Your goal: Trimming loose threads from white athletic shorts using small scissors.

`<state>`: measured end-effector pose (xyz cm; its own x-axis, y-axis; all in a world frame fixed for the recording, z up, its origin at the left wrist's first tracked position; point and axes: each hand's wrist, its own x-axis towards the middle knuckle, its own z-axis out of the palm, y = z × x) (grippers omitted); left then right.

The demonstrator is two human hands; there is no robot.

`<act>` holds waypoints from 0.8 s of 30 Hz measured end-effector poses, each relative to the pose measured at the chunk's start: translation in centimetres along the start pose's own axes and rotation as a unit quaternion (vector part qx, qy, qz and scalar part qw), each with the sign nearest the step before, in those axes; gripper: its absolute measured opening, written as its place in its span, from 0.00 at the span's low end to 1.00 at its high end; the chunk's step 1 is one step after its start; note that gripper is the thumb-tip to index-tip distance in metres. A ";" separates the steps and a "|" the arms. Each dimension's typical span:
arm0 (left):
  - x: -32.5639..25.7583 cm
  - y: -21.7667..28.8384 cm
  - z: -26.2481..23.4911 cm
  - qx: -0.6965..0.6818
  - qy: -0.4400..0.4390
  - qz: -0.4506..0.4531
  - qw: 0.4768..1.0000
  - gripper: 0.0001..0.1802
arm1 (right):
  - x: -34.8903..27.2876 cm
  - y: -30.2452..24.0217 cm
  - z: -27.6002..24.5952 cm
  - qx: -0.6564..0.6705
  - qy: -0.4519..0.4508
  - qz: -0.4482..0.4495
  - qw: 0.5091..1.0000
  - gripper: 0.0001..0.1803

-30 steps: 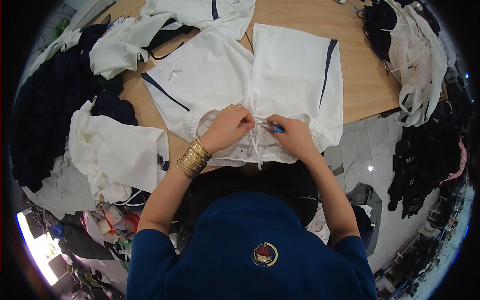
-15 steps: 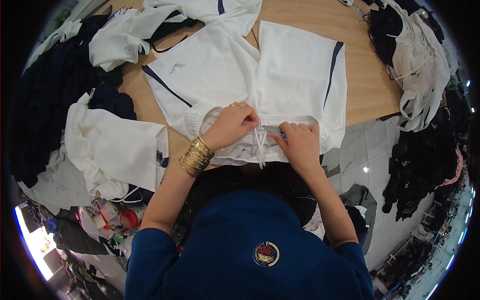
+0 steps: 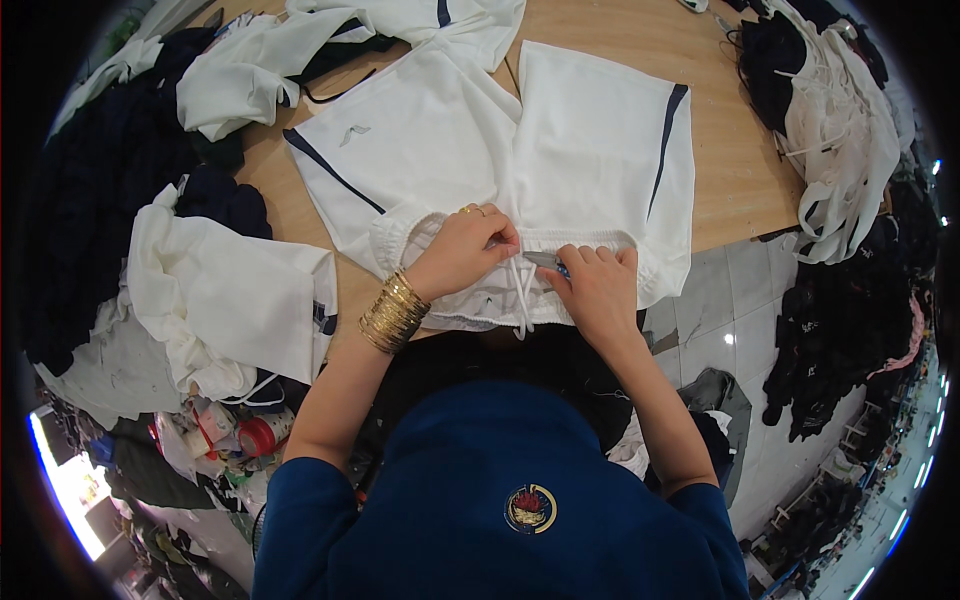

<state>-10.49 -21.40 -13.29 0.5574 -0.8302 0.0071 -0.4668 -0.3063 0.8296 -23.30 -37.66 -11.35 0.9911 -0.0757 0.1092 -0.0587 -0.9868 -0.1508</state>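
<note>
White shorts [image 3: 600, 140] with dark side stripes lie spread on the table, waistband towards me. My left hand [image 3: 470, 248], with gold bangles on its wrist, pinches the middle front of the elastic waistband [image 3: 585, 240] beside the white drawstring [image 3: 521, 300]. What exactly lies between those fingertips is too small to tell. The drawstring's ends hang down over the waistband's inside. My right hand [image 3: 600, 290] is closed around thread snips [image 3: 541, 258], a pointed grey blade and some blue showing. Their tip points left, close to the drawstring and my left fingertips.
More white garments [image 3: 235, 300] lie at the left, beside a dark cloth heap [image 3: 110, 220]. Others sit at the table's [image 3: 745, 180] far side. White and dark pieces [image 3: 835, 130] hang over its right edge. A red-and-white container [image 3: 262, 435] is at lower left.
The snips and my right hand have shifted very slightly to the left. My left hand keeps its pinch, and the shorts lie as before.
</note>
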 end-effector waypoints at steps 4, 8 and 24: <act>0.0 -0.1 0.1 -0.001 -0.003 -0.004 1.000 0.06 | -0.1 0.0 0.1 0.008 0.007 -0.002 1.000 0.15; -0.1 0.1 0.0 -0.012 0.002 -0.019 1.000 0.06 | 0.1 -0.1 0.2 0.016 0.006 -0.008 1.000 0.15; 0.0 -0.2 0.0 -0.057 0.009 -0.032 0.998 0.07 | -0.2 0.2 0.1 0.024 0.033 -0.003 0.999 0.15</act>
<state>-10.38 -21.36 -13.41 0.5953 -0.8026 -0.0385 -0.3492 -0.3016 0.8872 -23.48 -37.86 -11.53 0.9812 -0.0810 0.1752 -0.0458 -0.9795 -0.1962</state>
